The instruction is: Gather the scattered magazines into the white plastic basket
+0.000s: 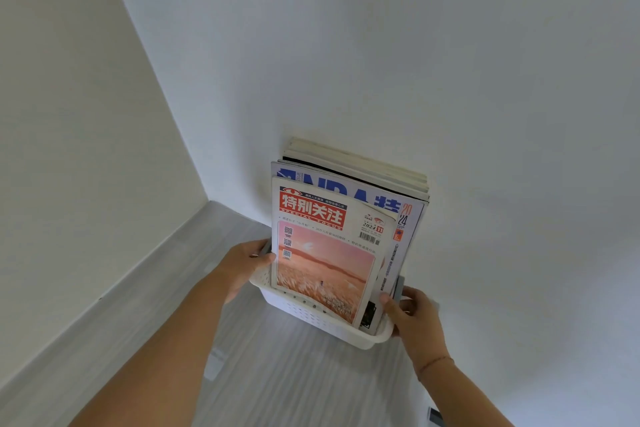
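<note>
A white plastic basket [304, 314] with perforated walls stands on the pale floor against the wall. Several magazines stand upright in it. The front magazine [325, 253] has a red title block and a pink-orange field picture. Behind it is a blue-lettered magazine [405, 215], then a stack of thicker ones [360, 163] leaning on the wall. My left hand [242, 265] grips the basket's left end, thumb against the front magazine's edge. My right hand [412, 319] grips the basket's right end, thumb at the front magazine's lower right corner.
The basket sits near a room corner, with a white wall [381, 45] behind it and another wall [69, 114] with a grey skirting board [114, 315] to the left. Grey wood-look floor [277, 385] lies in front. A small grey object [434, 416] shows at the bottom right.
</note>
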### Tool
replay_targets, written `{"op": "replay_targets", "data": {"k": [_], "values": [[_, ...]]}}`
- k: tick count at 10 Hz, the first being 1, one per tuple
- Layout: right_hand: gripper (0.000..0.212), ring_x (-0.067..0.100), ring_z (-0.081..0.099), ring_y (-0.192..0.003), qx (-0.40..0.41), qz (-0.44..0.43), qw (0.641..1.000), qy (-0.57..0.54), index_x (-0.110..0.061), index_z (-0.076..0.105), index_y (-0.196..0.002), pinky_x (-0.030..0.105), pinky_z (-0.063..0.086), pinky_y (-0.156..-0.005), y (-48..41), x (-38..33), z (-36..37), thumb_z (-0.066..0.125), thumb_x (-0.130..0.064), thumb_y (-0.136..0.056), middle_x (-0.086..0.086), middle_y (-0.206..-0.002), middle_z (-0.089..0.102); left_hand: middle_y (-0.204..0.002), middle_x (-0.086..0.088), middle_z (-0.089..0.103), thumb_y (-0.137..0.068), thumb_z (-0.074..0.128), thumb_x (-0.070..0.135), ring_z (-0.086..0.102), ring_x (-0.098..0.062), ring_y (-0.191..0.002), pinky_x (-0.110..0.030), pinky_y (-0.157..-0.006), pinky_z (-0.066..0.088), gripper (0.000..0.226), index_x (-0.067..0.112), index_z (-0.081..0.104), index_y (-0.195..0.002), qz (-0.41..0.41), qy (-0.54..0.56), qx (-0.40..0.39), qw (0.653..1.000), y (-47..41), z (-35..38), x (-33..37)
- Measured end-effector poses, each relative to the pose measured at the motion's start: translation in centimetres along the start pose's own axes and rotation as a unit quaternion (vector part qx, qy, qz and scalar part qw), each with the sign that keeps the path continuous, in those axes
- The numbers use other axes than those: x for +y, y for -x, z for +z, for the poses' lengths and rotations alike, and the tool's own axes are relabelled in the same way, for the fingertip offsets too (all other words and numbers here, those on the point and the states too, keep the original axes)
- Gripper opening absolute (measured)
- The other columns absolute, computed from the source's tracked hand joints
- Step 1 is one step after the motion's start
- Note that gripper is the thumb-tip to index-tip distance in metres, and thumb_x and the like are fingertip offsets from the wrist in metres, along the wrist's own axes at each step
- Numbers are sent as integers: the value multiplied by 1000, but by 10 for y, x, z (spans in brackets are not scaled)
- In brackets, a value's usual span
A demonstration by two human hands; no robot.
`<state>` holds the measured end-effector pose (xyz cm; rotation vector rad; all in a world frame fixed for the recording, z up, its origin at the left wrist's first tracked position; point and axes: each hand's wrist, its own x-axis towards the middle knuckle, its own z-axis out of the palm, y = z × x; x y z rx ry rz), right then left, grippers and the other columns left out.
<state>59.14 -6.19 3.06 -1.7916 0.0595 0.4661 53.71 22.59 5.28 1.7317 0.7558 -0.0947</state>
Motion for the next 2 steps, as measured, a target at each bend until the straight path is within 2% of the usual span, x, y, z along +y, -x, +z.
{"op": "replay_targets", "data": {"k": [1,2], "values": [[58,24,58,-95,81,-8,996,24,-13,42,-125,34,51,-82,9,-8,0,73,-27,-78,9,-105,56,-126,0,64,-88,61,29,59,-30,-113,-56,-103,39,39,26,58,-127,12,-19,-11,1000,13,5,2],[54,23,53,-91,168,-78,981,56,-13,46,-116,38,51,-84,25,-26,-5,76,-26,-74,7,-102,52,-143,-4,48,-83,68,32,46,-30,-130,-54,-108,33,66,20,39,-141,2,7,40,999,20,2,1]]}}
